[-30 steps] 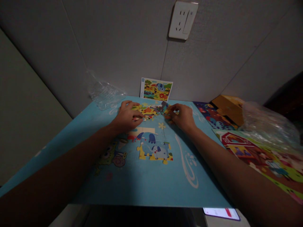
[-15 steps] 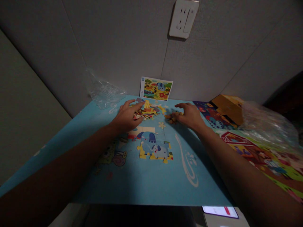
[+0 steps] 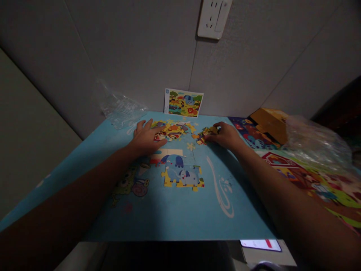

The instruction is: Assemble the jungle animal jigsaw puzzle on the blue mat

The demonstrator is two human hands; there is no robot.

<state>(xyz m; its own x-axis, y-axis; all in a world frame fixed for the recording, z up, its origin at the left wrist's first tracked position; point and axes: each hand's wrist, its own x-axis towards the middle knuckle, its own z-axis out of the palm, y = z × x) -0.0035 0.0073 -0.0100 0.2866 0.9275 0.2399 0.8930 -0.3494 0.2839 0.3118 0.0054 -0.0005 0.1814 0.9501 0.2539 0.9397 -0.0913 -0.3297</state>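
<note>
A heap of loose jigsaw puzzle pieces (image 3: 172,131) lies near the back of the blue table mat (image 3: 180,222). My left hand (image 3: 146,138) rests at the heap's left edge, fingers spread, holding nothing that I can see. On the right, my right hand (image 3: 222,134) has thumb and fingers curled around a small group of puzzle pieces (image 3: 200,139) apart from the heap. In front of both hands lies a joined part of the puzzle (image 3: 182,171), showing two blue elephants on a yellow border. A picture card (image 3: 184,102) leans against the wall behind the heap.
Clear plastic wrap (image 3: 122,111) lies at the back left. To the right are an orange-brown box (image 3: 267,124), more plastic wrap (image 3: 317,141) and a colourful printed board (image 3: 316,184). A phone (image 3: 261,244) lies below the table's front edge; a socket (image 3: 214,19) is on the wall.
My left hand has drawn back slightly left, uncovering more of the heap. My right hand's fingers have closed in on the small group of pieces. The camera view has shifted a little.
</note>
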